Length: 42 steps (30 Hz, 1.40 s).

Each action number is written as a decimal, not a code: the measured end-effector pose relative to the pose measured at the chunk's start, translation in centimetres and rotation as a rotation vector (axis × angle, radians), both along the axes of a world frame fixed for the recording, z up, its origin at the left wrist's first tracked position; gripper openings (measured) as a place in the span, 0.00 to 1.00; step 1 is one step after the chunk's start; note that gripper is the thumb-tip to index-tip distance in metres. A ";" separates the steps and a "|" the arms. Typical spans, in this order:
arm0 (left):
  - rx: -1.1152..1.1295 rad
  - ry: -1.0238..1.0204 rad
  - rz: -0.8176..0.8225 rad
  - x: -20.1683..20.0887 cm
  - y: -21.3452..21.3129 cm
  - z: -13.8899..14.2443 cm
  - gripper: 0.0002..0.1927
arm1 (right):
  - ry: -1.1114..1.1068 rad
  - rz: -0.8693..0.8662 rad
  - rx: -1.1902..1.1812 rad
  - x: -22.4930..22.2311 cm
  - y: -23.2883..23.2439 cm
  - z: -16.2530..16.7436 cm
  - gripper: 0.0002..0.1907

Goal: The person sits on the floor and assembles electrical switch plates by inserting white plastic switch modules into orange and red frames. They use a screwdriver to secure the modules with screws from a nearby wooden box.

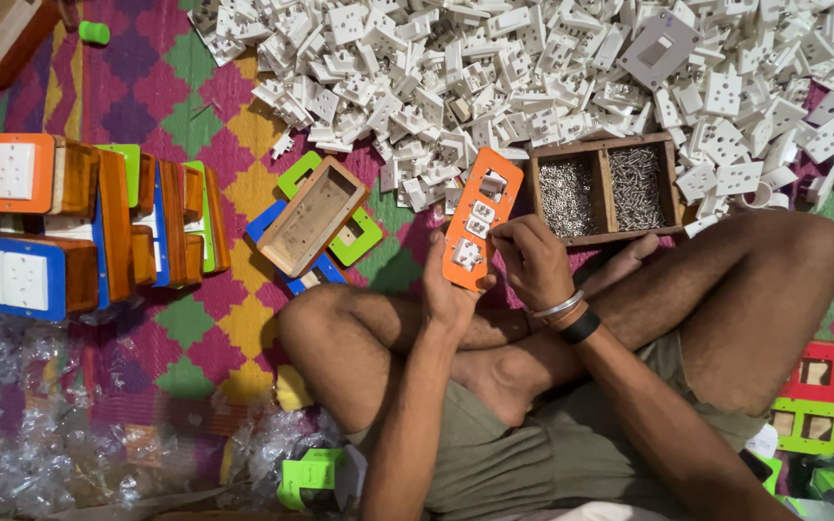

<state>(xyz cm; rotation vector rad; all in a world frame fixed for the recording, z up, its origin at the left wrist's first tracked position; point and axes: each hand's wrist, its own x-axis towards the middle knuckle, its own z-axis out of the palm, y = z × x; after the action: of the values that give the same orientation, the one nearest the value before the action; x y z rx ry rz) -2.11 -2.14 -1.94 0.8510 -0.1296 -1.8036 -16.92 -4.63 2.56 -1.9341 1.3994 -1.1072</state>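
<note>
Sitting cross-legged on the floor, a person works over a woven mat (161,92) patterned with purple, pink, yellow and green diamonds, which covers the whole visible ground. Just above the middle of the frame, the left hand (451,294) holds an orange faceplate (476,218) upright by its lower end, fingers wrapped around the edge; small white socket modules sit in the plate's cut-outs. The right hand (531,260), with a metal bangle and a dark band at the wrist, is closed with its fingertips pressed against the plate's right edge; whether it pinches something small there cannot be told. Right of the plate and touching the knee area lies a wooden tray (606,189) with two compartments of small metal screws. Across the top of the frame spreads a large heap of white plastic socket parts (494,68), reaching from upper centre to the upper right corner. An open wooden box (312,216) rests tilted on blue and green plates left of centre. At the left edge stand rows of finished wooden boxes (79,232) with orange, blue and green fronts. Crumpled clear plastic wrapping (31,425) fills the lower left, and red and green frames (818,405) lie at the lower right.
</note>
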 end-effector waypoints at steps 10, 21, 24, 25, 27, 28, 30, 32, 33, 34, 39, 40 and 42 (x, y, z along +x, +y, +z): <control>0.003 -0.031 -0.010 0.2 0.0 0.2 0.30 | -0.022 0.011 -0.012 0.0 -0.1 -0.1 0.06; 0.062 -0.085 -0.007 0.3 0.2 0.3 0.28 | 0.035 0.006 -0.029 0.0 0.0 -0.3 0.04; -0.001 -0.034 -0.034 0.5 0.4 -0.2 0.31 | 0.059 -0.013 0.016 -0.2 -0.1 -0.5 0.07; -0.007 -0.020 -0.035 0.5 0.4 -0.5 0.31 | 0.074 0.000 0.005 -0.3 -0.2 -0.5 0.08; -0.018 0.009 -0.036 0.5 0.5 -0.9 0.32 | 0.104 0.028 -0.016 -0.4 -0.4 -0.6 0.09; -0.012 0.049 -0.029 0.5 0.4 -1.0 0.31 | 0.111 0.031 -0.005 -0.5 -0.4 -0.6 0.09; -0.004 0.127 -0.013 0.4 0.4 -1.0 0.29 | 0.123 0.037 0.011 -0.5 -0.4 -0.3 0.09; 0.020 0.245 0.000 0.5 0.5 -0.7 0.28 | 0.141 0.021 0.000 -0.4 -0.2 0.2 0.11; 0.031 0.304 0.006 0.4 0.4 -0.5 0.28 | 0.150 0.012 -0.007 -0.4 -0.2 0.5 0.12; 0.050 0.286 0.004 0.5 0.5 -0.2 0.28 | 0.091 0.005 0.020 -0.3 0.0 0.9 0.12; 0.073 0.263 0.011 0.5 0.2 0.2 0.30 | -0.103 0.021 -0.015 0.0 0.3 2.2 0.10; 0.051 0.277 0.012 0.5 0.2 0.1 0.30 | -0.092 0.018 -0.006 0.1 0.3 2.2 0.09; 0.014 0.305 0.011 0.5 0.2 0.0 0.29 | -0.068 0.005 0.018 0.2 0.2 1.9 0.07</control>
<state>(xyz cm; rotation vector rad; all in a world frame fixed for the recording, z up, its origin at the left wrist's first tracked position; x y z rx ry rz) -1.59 -1.91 -1.96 0.5760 0.0841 -1.9024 -16.73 -4.47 4.43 -1.8682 1.3634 -1.1433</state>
